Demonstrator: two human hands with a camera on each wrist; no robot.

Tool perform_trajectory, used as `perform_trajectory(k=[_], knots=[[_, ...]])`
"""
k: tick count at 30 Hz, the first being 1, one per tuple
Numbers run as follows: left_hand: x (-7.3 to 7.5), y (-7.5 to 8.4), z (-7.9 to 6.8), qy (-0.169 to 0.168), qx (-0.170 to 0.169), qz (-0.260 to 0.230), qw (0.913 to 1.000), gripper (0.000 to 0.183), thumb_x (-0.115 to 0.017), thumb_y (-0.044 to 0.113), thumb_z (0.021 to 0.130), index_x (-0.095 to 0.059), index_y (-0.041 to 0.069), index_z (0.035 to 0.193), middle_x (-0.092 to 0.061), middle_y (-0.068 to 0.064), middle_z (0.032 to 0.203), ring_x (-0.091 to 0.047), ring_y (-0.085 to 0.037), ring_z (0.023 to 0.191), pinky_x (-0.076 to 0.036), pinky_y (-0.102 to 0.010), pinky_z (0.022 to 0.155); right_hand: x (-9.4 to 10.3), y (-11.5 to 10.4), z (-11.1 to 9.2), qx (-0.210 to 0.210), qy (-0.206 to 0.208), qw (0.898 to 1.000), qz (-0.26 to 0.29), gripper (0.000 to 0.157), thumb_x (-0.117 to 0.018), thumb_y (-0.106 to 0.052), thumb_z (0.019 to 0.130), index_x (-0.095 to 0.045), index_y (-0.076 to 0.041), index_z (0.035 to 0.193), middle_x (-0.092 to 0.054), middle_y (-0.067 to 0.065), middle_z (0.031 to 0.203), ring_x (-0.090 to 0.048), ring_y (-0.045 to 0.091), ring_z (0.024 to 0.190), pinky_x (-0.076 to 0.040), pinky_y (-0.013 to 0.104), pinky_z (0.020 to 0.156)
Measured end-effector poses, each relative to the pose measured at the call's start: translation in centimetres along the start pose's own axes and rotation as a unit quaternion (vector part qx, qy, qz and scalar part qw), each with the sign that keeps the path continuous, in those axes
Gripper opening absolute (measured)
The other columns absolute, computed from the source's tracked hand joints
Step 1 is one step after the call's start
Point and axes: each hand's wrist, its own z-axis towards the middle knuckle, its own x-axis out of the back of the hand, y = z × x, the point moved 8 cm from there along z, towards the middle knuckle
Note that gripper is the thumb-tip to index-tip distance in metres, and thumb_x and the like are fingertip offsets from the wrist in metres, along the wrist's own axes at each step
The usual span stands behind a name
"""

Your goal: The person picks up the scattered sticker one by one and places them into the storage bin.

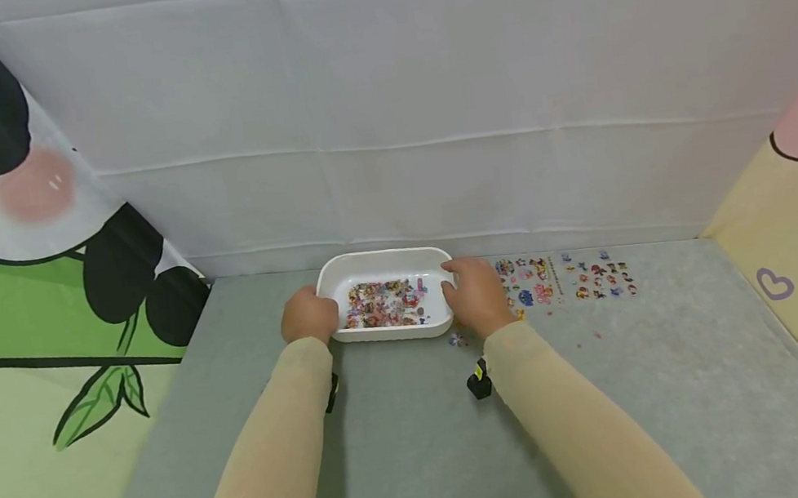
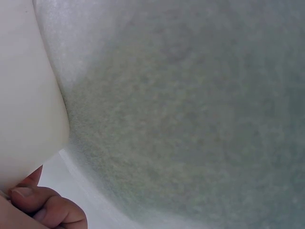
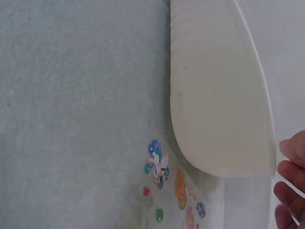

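A white rectangular tray [image 1: 394, 333] with rounded corners sits near the back of the table, between both hands. Inside it lies a heap of small colourful stickers [image 1: 385, 304]. My left hand [image 1: 309, 315] grips the tray's left end, its fingers curled at the rim in the left wrist view. At the opposite end, my right hand [image 1: 478, 293] holds the right rim, thumb and forefinger reaching over the edge. The right wrist view has its curled fingers [image 3: 289, 193] close by the tray's corner.
Two sticker sheets [image 1: 600, 275] [image 1: 531, 279] lie right of the tray, partly behind the right hand. A small loose sticker [image 1: 458, 340] is in front of that hand. Behind the grey table [image 1: 407, 445] stands a white cloth wall [image 1: 400, 191]; printed cloths flank both sides.
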Motion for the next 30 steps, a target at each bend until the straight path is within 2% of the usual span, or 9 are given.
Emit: perform_trajectory(k=[6,12,16,23,30], knots=[[0.1,-0.1,0.1,0.001,-0.001,0.004,1.0000,0.044,-0.053,0.015,0.093,-0.066,0.002,0.133,-0.070,-0.019,0.122,-0.065,-0.036,0.108,-0.051,-0.054,0.093,0.4,0.2,-0.2,-0.011,0.000,1.000,0.023,0.032,-0.068,-0.016,0.099,-0.069,-0.003,0.128,-0.068,0.014,0.126,-0.057,0.035,0.124,-0.041,0.049,0.109],[0.2,-0.2,0.1,0.000,0.003,0.007,1.0000,0.043,-0.053,0.015,0.094,-0.066,0.002,0.133,-0.070,-0.019,0.122,-0.065,-0.036,0.107,-0.051,-0.054,0.093,0.9,1.4,-0.8,-0.015,-0.016,0.999,0.025,0.035,-0.067,-0.020,0.100,-0.067,-0.005,0.131,-0.066,0.012,0.129,-0.055,0.033,0.126,-0.041,0.050,0.109],[0.1,-0.1,0.0,0.002,0.004,0.005,1.0000,0.043,-0.054,0.015,0.094,-0.066,0.002,0.133,-0.070,-0.019,0.122,-0.065,-0.035,0.107,-0.051,-0.054,0.093,1.5,2.9,-1.0,-0.016,-0.033,0.999,-0.003,0.040,-0.066,-0.024,0.100,-0.065,-0.005,0.135,-0.065,0.012,0.132,-0.054,0.033,0.128,-0.041,0.051,0.109],[0.0,0.1,-0.1,0.000,-0.002,0.003,1.0000,0.042,-0.052,0.014,0.094,-0.066,0.002,0.132,-0.070,-0.019,0.121,-0.066,-0.036,0.108,-0.052,-0.054,0.092,3.8,6.3,-1.2,0.027,-0.038,0.997,-0.062,0.041,-0.067,-0.021,0.100,-0.064,0.001,0.135,-0.066,0.019,0.129,-0.059,0.038,0.122,-0.044,0.054,0.105],[0.1,0.4,-0.4,-0.003,-0.009,0.005,0.9999,0.041,-0.051,0.014,0.096,-0.066,0.001,0.132,-0.070,-0.021,0.120,-0.066,-0.038,0.106,-0.053,-0.055,0.089,5.1,9.3,-1.7,0.038,-0.048,0.996,-0.060,0.040,-0.067,-0.016,0.098,-0.065,0.004,0.133,-0.065,0.023,0.129,-0.059,0.042,0.119,-0.046,0.058,0.101]])
